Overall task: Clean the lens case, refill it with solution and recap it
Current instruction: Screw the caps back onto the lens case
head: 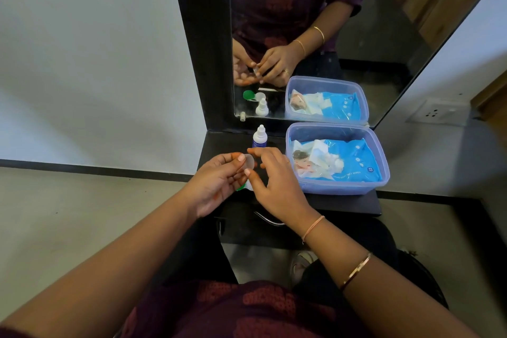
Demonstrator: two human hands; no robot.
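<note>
Between both hands, translucent round cap (249,162)

Translucent plastic cap (249,162), frosted. Smooth white plastic bottle (260,138). Clear bluish plastic tub (384,162) holds a glossy wipes pack (354,162). Matt black shelf (219,145); shiny metal handle (267,219).

your black shelf (343,204) carries a bottle (260,138) just beyond your hands and a tub (338,186) right of them.
</note>
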